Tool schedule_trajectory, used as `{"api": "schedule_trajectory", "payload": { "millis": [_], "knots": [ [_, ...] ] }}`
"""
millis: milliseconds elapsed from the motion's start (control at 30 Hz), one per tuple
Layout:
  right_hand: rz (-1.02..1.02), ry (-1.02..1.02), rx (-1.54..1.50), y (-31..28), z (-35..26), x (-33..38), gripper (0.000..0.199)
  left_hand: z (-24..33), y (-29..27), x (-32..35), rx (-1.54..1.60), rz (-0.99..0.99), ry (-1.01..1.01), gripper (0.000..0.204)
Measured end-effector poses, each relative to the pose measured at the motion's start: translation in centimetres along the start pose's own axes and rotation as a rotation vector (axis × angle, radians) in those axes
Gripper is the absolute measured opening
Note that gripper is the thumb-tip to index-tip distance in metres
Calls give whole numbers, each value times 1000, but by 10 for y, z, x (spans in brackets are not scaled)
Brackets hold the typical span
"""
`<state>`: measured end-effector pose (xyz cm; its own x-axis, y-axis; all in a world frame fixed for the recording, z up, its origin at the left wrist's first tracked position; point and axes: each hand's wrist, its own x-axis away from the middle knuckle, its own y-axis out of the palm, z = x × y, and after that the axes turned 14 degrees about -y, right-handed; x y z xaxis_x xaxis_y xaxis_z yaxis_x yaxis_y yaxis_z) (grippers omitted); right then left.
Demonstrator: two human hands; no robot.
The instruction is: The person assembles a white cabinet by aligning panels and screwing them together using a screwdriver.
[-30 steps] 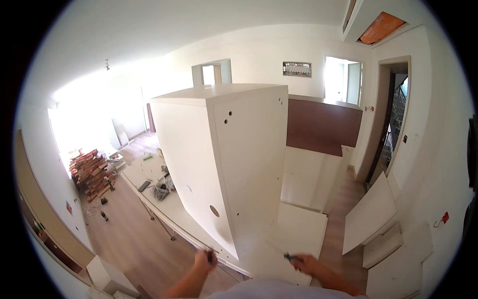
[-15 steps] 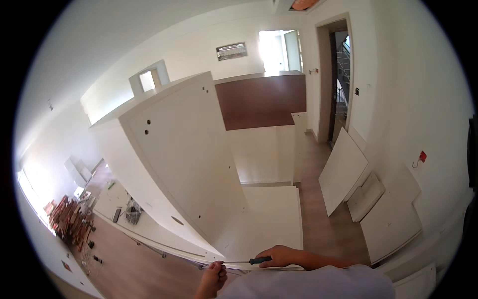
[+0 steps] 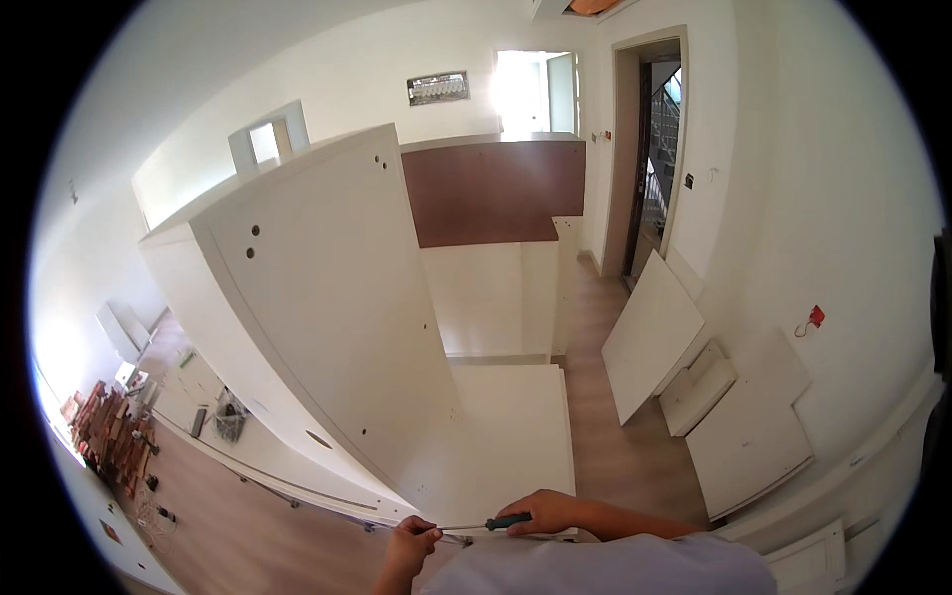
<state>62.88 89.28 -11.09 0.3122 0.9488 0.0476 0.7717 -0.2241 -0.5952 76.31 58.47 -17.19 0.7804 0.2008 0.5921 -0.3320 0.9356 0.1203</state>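
Observation:
A screwdriver [image 3: 508, 521] with a dark green handle and thin metal shaft lies almost level in front of me. My right hand [image 3: 548, 511] is closed around its handle. At the tip of the shaft, my left hand [image 3: 405, 547] pinches its fingers together; whatever is between them is too small to make out. Both hands are at the near edge of a white cabinet, whose tall side panel [image 3: 317, 288] rises ahead with several drilled holes. A flat white panel [image 3: 511, 426] spreads out just beyond my right hand.
Behind stands a unit with a reddish-brown panel [image 3: 496, 193]. Loose white boards [image 3: 654, 332] lean along the right wall, near a doorway [image 3: 650, 169]. On the left, a long white board [image 3: 183, 392] carries a clear plastic bag [image 3: 230, 416], close to stacked wood strips [image 3: 107, 436].
The whole view has shifted, so the cabinet and boards appear farther left. My hands keep their holds, the screwdriver still stretching between them near the cabinet's edge.

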Motion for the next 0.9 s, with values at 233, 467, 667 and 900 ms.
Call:
{"api": "schedule_trajectory", "payload": {
  "millis": [233, 467, 667, 900],
  "knots": [
    [-28, -5, 90, -21, -7, 6, 51, 16, 16, 3, -179, 23, 23, 20],
    [48, 7, 268, -32, -10, 10, 45, 50, 33, 15, -490, 138, 160, 25],
    [272, -139, 0, -13, 29, 8, 44, 93, 51, 25, -454, 102, 173, 22],
    [722, -278, -336, -87, 19, -30, 45, 151, 66, 35, -364, 139, 369, 40]
  ]
}}
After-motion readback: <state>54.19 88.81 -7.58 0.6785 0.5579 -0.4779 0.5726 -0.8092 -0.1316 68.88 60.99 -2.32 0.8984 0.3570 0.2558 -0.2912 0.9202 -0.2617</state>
